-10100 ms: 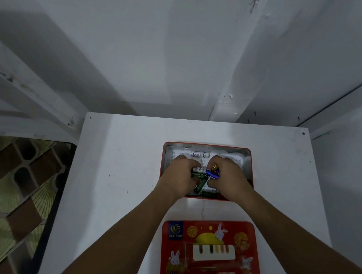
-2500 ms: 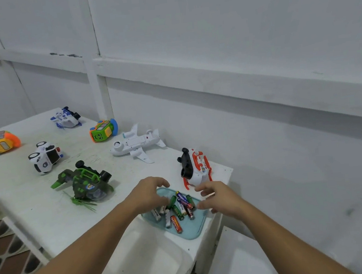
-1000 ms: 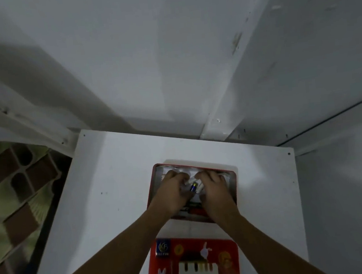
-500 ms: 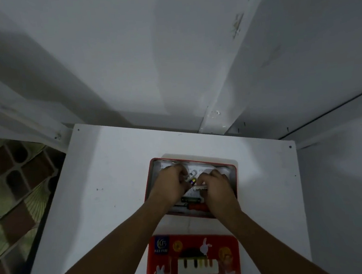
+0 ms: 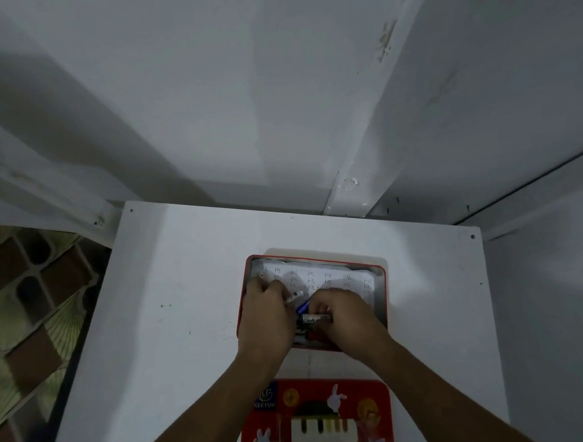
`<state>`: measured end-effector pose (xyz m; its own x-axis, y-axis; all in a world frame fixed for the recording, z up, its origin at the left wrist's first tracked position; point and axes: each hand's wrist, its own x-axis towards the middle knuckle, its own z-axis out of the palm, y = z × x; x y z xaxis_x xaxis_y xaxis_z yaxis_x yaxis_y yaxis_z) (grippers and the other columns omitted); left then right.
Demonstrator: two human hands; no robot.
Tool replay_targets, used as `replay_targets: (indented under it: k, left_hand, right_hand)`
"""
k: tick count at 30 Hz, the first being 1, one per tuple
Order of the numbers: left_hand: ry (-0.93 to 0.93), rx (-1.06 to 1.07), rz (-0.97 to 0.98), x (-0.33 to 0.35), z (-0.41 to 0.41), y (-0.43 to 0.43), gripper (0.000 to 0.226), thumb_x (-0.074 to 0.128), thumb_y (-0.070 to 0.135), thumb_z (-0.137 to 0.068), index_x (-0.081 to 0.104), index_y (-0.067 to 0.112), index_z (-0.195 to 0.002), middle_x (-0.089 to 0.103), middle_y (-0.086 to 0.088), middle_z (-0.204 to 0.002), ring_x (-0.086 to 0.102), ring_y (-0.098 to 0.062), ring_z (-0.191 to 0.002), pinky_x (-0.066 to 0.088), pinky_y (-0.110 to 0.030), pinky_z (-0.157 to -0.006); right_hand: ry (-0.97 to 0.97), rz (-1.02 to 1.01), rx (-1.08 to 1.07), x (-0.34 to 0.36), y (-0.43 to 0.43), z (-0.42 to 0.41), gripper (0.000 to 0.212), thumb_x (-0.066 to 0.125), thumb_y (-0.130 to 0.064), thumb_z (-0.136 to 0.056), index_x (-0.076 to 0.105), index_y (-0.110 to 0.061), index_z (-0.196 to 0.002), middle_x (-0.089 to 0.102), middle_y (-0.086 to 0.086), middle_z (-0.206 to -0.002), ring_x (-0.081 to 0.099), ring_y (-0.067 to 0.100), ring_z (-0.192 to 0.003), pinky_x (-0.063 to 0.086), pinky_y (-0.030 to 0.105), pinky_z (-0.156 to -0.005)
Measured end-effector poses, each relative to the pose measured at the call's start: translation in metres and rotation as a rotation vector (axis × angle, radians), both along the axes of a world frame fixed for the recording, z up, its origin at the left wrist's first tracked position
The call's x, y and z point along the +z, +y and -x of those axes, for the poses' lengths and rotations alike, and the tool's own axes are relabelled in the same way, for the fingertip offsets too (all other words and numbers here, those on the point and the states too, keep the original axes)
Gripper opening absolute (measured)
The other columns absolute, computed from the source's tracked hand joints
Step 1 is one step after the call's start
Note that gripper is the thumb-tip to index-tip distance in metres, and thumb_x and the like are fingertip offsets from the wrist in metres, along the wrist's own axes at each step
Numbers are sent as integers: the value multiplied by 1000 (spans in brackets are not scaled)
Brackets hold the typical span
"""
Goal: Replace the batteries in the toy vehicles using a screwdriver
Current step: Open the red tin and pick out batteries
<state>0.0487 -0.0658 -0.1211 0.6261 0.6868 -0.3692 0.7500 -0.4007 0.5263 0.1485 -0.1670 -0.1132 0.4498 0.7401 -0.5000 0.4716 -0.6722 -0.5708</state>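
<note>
An open red tin [image 5: 380,272] sits on a low white table [image 5: 184,302], lined with a printed white paper [image 5: 327,276]. Both my hands are inside it. My left hand [image 5: 265,317] is curled round batteries, and a white battery tip [image 5: 295,295] sticks out past its fingers. My right hand [image 5: 345,317] pinches a white battery [image 5: 315,319], with a blue one [image 5: 303,307] just above it. More batteries lie under my hands at the tin's near end, mostly hidden. No toy vehicles or screwdriver are in view.
The tin's red lid [image 5: 317,425], printed with rabbits and piano keys, lies face up just in front of the tin. White walls close in behind and to the right. Patterned brown and green floor tiles [image 5: 14,318] show past the table's left edge.
Ten seconds ago my hands picked batteries from this tin; I then dropped some in a blue tray by the toys. Now both hands are back gathering batteries; more of the paper lining shows.
</note>
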Motion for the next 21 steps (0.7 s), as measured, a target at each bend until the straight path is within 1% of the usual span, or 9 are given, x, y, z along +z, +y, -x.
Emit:
replay_targets:
  k: [3, 5, 8, 10, 12, 13, 16, 19, 21]
  left_hand:
    - [3, 17, -1, 3, -3, -1, 18, 60, 10, -93, 65, 7, -110, 46, -11, -129, 56, -20, -98, 52, -25, -86]
    - [5, 21, -7, 3, -5, 0, 21, 62, 8, -92, 65, 5, -112, 44, -14, -134, 56, -24, -107, 51, -27, -91]
    - [-4, 21, 7, 4, -4, -1, 22, 61, 9, -92, 64, 6, -113, 40, -13, -140, 52, -26, -116, 49, -28, -94]
    - [-19, 26, 17, 3, -3, 0, 18, 62, 10, -92, 64, 7, -110, 41, -12, -140, 54, -22, -110, 47, -24, -88]
    - [-61, 29, 40, 1, -2, 4, 13, 62, 10, -92, 65, 7, -105, 46, -10, -136, 52, -15, -96, 43, -20, -82]
    - [-85, 24, 49, 0, -2, 6, 12, 63, 10, -92, 65, 7, -103, 49, -8, -133, 50, -12, -93, 40, -17, -81]
    - [-129, 6, 72, -3, -1, 11, 9, 64, 7, -90, 65, 7, -99, 56, -6, -125, 52, -10, -92, 36, -11, -78]
    - [-156, -10, 100, -3, 0, 11, 7, 66, 7, -88, 64, 11, -94, 60, -7, -111, 52, -4, -77, 37, -5, -66]
    - [-167, 27, 78, -2, 1, 10, 8, 67, 9, -89, 65, 12, -96, 60, -5, -109, 51, 1, -77, 36, 1, -66]
  right_hand:
    - [-58, 39, 75, -2, 2, 2, 18, 61, -4, -88, 65, -13, -103, 65, 5, -102, 57, 21, -95, 48, 32, -82]
    - [-96, 39, 137, -1, 2, 2, 19, 60, -6, -90, 62, -13, -107, 64, 7, -105, 56, 20, -95, 46, 30, -78]
    - [-128, 23, 220, 1, 0, 1, 22, 56, -7, -93, 59, -11, -114, 62, 9, -108, 49, 17, -88, 35, 25, -67]
    - [-128, 21, 251, 3, -1, -1, 25, 55, -7, -93, 57, -10, -117, 61, 10, -109, 48, 17, -88, 34, 24, -64]
    - [-119, 29, 276, 4, -2, -4, 28, 55, -8, -92, 54, -10, -120, 60, 11, -111, 53, 21, -97, 40, 28, -71]
    - [-101, 35, 274, 4, -3, -6, 28, 54, -9, -93, 54, -11, -120, 60, 10, -111, 54, 23, -101, 43, 30, -76]
    - [-35, 26, 174, 5, -6, -11, 27, 51, -11, -94, 54, -15, -121, 58, 6, -114, 54, 20, -103, 42, 29, -79]
    - [3, -8, 58, 6, -6, -16, 30, 51, -11, -96, 53, -16, -126, 57, 7, -120, 55, 20, -109, 44, 28, -85]
    - [-4, -16, 34, 6, -6, -17, 32, 51, -11, -97, 55, -17, -128, 55, 7, -117, 55, 21, -107, 39, 25, -79]
